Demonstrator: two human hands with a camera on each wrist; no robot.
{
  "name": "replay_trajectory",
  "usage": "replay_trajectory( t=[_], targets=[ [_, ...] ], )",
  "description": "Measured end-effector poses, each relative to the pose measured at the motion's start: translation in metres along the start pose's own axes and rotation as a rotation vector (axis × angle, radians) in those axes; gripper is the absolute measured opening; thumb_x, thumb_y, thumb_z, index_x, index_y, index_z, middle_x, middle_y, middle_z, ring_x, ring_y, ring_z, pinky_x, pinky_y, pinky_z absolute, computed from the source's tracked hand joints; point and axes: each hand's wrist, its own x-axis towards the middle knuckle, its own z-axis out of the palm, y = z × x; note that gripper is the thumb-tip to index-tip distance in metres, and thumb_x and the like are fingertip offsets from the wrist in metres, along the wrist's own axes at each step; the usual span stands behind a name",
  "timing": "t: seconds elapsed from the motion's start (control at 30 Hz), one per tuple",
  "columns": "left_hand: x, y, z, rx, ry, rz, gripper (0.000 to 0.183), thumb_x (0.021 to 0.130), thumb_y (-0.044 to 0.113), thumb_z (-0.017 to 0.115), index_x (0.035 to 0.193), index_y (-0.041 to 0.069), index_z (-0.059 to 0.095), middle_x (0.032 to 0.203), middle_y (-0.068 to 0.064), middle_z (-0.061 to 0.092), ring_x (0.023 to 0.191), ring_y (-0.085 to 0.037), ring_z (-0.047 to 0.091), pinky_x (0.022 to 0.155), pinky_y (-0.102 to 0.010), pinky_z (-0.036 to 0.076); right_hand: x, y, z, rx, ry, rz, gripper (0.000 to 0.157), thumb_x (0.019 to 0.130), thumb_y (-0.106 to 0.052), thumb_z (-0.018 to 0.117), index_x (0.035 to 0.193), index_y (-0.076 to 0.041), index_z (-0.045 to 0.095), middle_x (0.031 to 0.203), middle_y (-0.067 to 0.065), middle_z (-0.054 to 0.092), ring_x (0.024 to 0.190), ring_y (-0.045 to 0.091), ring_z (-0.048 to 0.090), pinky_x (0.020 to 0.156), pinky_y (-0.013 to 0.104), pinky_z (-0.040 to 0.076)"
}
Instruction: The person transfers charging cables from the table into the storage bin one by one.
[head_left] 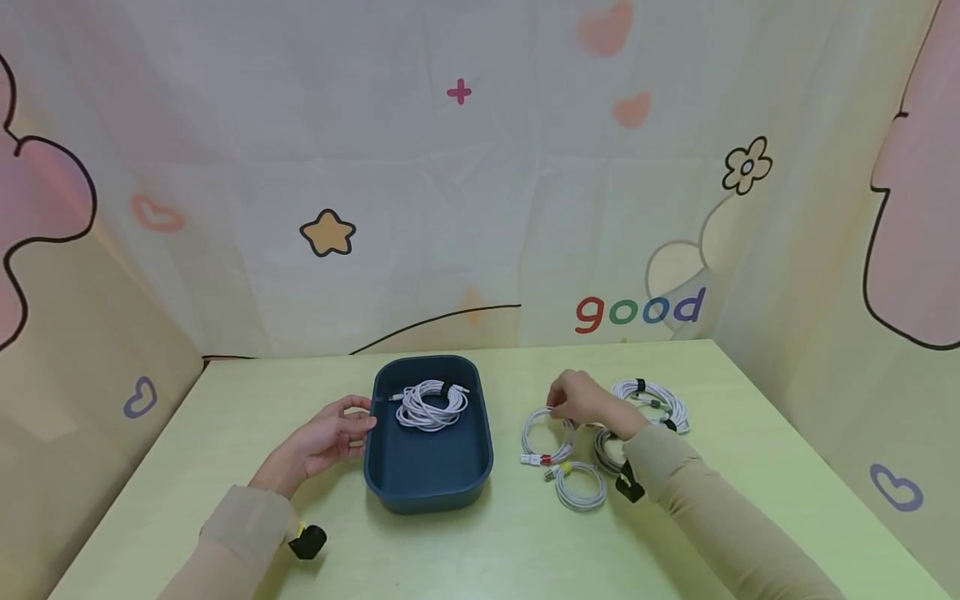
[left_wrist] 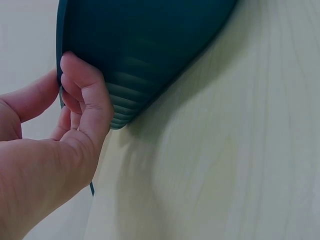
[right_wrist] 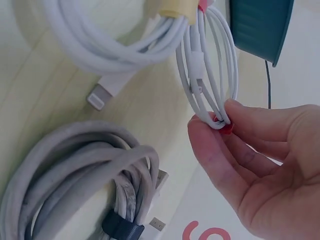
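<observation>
My left hand (head_left: pixel 330 437) pinches the left rim of a dark blue plastic bin (head_left: pixel 427 504), fingers along its outer wall. A coiled white cable (head_left: pixel 435 417) with a black tie lies inside the bin. To the right, my right hand (head_left: pixel 588 398) pinches another coiled white cable (right_wrist: pixel 222 60) with red ties, between thumb and index finger. The coil tilts up from the table in the right wrist view. Just nearer lies a white cable coil (head_left: pixel 581 492) with a yellow tie. A thicker grey cable coil (right_wrist: pixel 85 160) with a black strap lies beside it, partly under my right wrist.
More white coiled cable (head_left: pixel 675 404) with black ties lies at the right, beyond my forearm. The pale wooden table (head_left: pixel 420 558) ends at a printed curtain (head_left: pixel 450 250) at the back and sides.
</observation>
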Motion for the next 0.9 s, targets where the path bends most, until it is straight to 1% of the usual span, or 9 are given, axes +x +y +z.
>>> replay_trajectory(
  t=[0.1,0.17,0.33,0.43,0.53,0.63,0.73,0.8,0.9],
  targets=[
    [0.0,-0.001,0.0,-0.001,0.011,-0.012,0.036,0.097,0.007,0.053,0.126,0.006,0.032,0.09,0.001,0.06,0.076,-0.012,0.061,0.072,-0.027,0.053,-0.001,0.003,-0.001,0.051,-0.012,0.016,0.004,0.084,0.001,0.067,0.086,0.004,0.069,0.076,0.014,0.07,0.054,0.021,0.063,0.049,0.023,0.05],
    [0.0,-0.001,0.001,-0.001,0.013,-0.016,0.037,0.097,0.007,0.053,0.126,0.006,0.032,0.091,0.001,0.06,0.076,-0.012,0.061,0.072,-0.027,0.053,0.0,0.005,-0.002,0.078,-0.014,0.032,0.005,0.085,0.001,0.067,0.087,0.005,0.07,0.076,0.014,0.07,0.054,0.02,0.063,0.05,0.024,0.052],
    [0.001,-0.001,0.001,-0.006,0.011,-0.014,0.036,0.097,0.006,0.053,0.126,0.007,0.032,0.09,0.001,0.06,0.075,-0.012,0.061,0.071,-0.027,0.054,0.001,0.005,-0.008,0.122,-0.014,0.032,0.007,0.086,0.001,0.065,0.088,0.007,0.07,0.077,0.017,0.071,0.053,0.017,0.065,0.054,0.029,0.056],
    [0.002,-0.001,0.0,-0.007,0.018,-0.015,0.037,0.097,0.005,0.052,0.127,0.006,0.031,0.09,0.001,0.06,0.075,-0.012,0.061,0.071,-0.027,0.054,0.003,0.003,-0.013,0.138,-0.017,0.027,0.008,0.086,0.002,0.065,0.089,0.008,0.069,0.079,0.02,0.071,0.054,0.018,0.066,0.055,0.032,0.057],
    [0.004,-0.001,0.0,-0.004,0.026,-0.018,0.038,0.098,0.005,0.051,0.129,0.005,0.03,0.091,0.0,0.06,0.075,-0.012,0.061,0.072,-0.027,0.054,0.005,0.0,-0.017,0.151,-0.018,0.05,0.009,0.087,0.001,0.065,0.09,0.009,0.069,0.082,0.023,0.071,0.053,0.018,0.066,0.057,0.035,0.058],
    [0.004,-0.002,-0.001,0.0,0.028,-0.019,0.04,0.098,0.006,0.052,0.13,0.005,0.029,0.093,0.0,0.06,0.077,-0.013,0.061,0.072,-0.027,0.054,0.008,-0.004,-0.02,0.159,-0.024,0.078,0.011,0.088,0.0,0.065,0.092,0.009,0.069,0.083,0.023,0.071,0.054,0.015,0.065,0.06,0.037,0.058],
    [0.004,-0.003,-0.001,0.0,0.028,-0.018,0.041,0.097,0.007,0.054,0.13,0.005,0.03,0.094,0.0,0.061,0.077,-0.013,0.061,0.073,-0.027,0.054,0.011,-0.007,-0.022,0.175,-0.034,0.101,0.011,0.088,-0.001,0.065,0.093,0.009,0.069,0.083,0.021,0.07,0.055,0.013,0.064,0.06,0.034,0.058],
    [0.004,-0.003,-0.002,0.002,0.026,-0.017,0.04,0.097,0.008,0.054,0.129,0.006,0.03,0.093,0.0,0.061,0.077,-0.013,0.061,0.073,-0.028,0.054,0.012,-0.009,-0.023,0.19,-0.038,0.099,0.011,0.088,0.0,0.065,0.093,0.009,0.069,0.083,0.022,0.07,0.056,0.013,0.065,0.06,0.033,0.058],
    [0.005,-0.004,-0.002,0.005,0.023,-0.014,0.036,0.097,0.007,0.053,0.126,0.007,0.032,0.092,0.0,0.061,0.076,-0.012,0.061,0.073,-0.027,0.054,0.013,-0.011,-0.025,0.21,-0.037,0.079,0.01,0.088,0.001,0.064,0.092,0.008,0.069,0.084,0.024,0.07,0.057,0.015,0.066,0.061,0.034,0.059]
  ],
)
